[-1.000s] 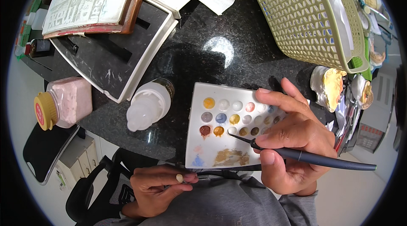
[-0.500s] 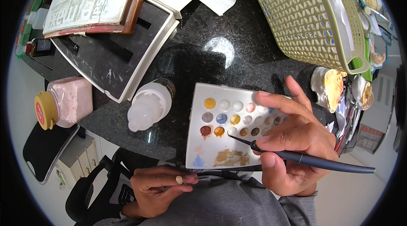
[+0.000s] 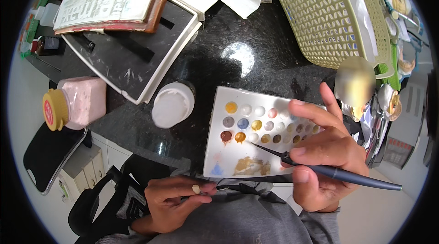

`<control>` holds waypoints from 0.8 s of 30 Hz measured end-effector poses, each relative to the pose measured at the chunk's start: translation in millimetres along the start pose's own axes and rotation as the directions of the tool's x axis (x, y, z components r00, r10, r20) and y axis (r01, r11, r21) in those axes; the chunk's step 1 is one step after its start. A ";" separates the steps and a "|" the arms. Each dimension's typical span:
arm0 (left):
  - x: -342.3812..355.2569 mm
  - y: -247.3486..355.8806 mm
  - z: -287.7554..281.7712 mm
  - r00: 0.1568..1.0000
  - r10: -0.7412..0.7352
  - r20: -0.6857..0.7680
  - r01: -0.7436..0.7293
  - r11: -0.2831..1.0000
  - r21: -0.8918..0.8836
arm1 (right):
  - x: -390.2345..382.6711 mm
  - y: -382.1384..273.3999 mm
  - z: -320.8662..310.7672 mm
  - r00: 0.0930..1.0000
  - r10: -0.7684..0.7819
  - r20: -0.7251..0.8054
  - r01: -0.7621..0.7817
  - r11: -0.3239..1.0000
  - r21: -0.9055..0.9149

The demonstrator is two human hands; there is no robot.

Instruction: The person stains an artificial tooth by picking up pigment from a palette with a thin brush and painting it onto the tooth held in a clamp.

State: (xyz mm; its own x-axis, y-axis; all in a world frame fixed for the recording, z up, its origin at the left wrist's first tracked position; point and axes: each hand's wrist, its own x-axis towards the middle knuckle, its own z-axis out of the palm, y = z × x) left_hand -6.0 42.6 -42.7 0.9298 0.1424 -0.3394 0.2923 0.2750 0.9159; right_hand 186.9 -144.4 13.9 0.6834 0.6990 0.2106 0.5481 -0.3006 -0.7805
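Note:
My right hand (image 3: pixel 327 152) pinches a fine brush (image 3: pixel 336 174) with a dark blue-grey handle. Its thin dark tip meets the white palette (image 3: pixel 292 152) beside a pale well in the lowest row. Several round wells there hold yellow, white, pink, grey, blue and brown colours, and tan and blue smears lie below them. Close to the palette's near left corner, my left hand (image 3: pixel 176 200) is closed around a small cream dental crown (image 3: pixel 196 189). A slim metal-ended tool (image 3: pixel 222 187) also pokes out by these fingertips. My right hand covers the palette's right part.
Left of the palette stands a white round container (image 3: pixel 173 107); farther left is a pink-filled jar (image 3: pixel 84 102) with a yellow lid. A black tray (image 3: pixel 123 61) carries a worn book (image 3: pixel 109 4). A green basket (image 3: pixel 320 20) and partly blurred dental models (image 3: pixel 356 111) stand right.
The whole view has shifted slightly, so the palette and containers sit a little farther right in it. Both hands keep their grips, and the brush tip stays by the same pale well.

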 end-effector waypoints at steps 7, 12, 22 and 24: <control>13.5 4.0 28.4 0.993 0.119 0.025 -0.119 0.993 0.012 | -39.6 -15.7 4.7 0.966 0.007 -0.259 0.055 0.971 0.232; 24.0 0.5 50.6 0.990 0.135 -0.029 -0.137 0.986 -0.097 | -73.9 -16.6 15.1 0.966 -0.027 -0.256 0.127 0.914 0.385; 24.7 -3.5 56.2 0.998 0.011 -0.056 -0.025 0.966 -0.257 | -73.0 -10.9 42.3 0.927 -0.210 -0.312 0.281 0.938 0.203; 24.4 -4.6 56.2 0.999 0.005 -0.052 -0.019 0.963 -0.270 | -70.8 -9.9 43.6 0.915 -0.263 -0.304 0.321 0.934 0.158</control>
State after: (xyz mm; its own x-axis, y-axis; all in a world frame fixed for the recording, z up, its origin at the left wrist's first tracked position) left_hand 27.9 -8.6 -43.2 0.9185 0.1929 -0.3452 0.2032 0.5187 0.8305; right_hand 112.1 -162.6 -19.0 0.6280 0.5218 0.5774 0.6552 0.0459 -0.7541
